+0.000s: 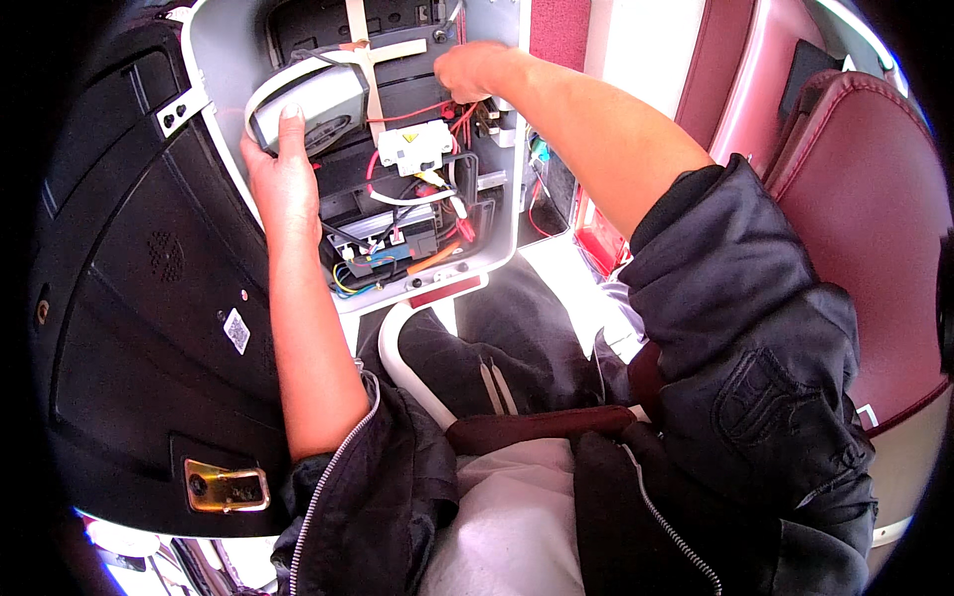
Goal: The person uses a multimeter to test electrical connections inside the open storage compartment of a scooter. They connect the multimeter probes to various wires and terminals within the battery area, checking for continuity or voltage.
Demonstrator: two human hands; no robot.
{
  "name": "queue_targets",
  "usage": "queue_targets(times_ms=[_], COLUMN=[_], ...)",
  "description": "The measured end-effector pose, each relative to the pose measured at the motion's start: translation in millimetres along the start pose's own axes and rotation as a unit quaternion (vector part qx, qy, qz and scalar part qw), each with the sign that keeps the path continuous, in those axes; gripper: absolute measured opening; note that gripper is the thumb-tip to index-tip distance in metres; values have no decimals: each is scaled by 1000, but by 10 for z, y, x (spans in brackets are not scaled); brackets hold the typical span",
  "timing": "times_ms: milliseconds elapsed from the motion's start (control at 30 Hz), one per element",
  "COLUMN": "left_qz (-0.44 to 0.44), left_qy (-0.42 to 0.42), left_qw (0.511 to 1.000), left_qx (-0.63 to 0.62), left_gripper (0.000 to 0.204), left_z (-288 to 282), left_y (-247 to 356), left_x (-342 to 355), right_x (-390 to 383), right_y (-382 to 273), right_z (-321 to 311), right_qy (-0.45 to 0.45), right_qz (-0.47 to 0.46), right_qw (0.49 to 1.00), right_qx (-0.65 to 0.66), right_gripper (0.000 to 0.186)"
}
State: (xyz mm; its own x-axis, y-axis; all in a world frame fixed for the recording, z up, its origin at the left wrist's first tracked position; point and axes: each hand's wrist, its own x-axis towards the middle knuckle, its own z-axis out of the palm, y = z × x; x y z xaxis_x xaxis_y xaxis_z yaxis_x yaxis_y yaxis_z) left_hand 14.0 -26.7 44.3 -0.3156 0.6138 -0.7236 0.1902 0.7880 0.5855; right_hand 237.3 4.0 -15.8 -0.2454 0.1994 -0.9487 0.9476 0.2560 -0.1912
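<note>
My left hand [283, 189] grips a white rounded housing with a dark frame [323, 104], its thumb on the front and its fingers hidden behind. The housing is tilted over the left side of an open grey compartment [517, 149]. At the compartment's upper right, my right hand [467, 72] is closed, its fingers curled beside red wires [462, 121]. What it holds, if anything, is hidden. Below it sits a white junction box [415, 147] with a yellow warning mark. Lower down are a silver-and-black electrical module [383, 238] and a red connector [465, 228].
Tan tape strips [397, 50] cross the compartment's back. To the left hangs a large black panel [149, 288] with a metal latch [227, 487]. A maroon padded seat [865, 228] stands at right. Below the compartment, a white tubular frame [397, 353] curves near my lap.
</note>
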Motion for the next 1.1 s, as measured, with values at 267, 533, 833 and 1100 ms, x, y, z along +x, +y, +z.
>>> queue_targets(times_ms=[267, 533, 833, 1100], left_qz=[7, -47, -8, 7], left_qy=[-15, -30, -40, -85], left_qw=[1000, 998, 998, 996], left_qx=[-11, -25, -53, -26], left_gripper=[66, 72, 67, 72], left_z=[1, -18, -13, -112], left_y=[20, 119, 60, -195], left_x=[-4, -27, 2, 175], right_x=[-8, -98, -279, -892], right_y=[43, -53, -133, -416], right_z=[125, 125, -62, -530], right_qy=[53, 79, 94, 403], right_qz=[-10, -2, 50, 86], right_qw=[999, 997, 994, 778], right_qx=[8, -8, -10, 475], right_gripper=[26, 27, 30, 55])
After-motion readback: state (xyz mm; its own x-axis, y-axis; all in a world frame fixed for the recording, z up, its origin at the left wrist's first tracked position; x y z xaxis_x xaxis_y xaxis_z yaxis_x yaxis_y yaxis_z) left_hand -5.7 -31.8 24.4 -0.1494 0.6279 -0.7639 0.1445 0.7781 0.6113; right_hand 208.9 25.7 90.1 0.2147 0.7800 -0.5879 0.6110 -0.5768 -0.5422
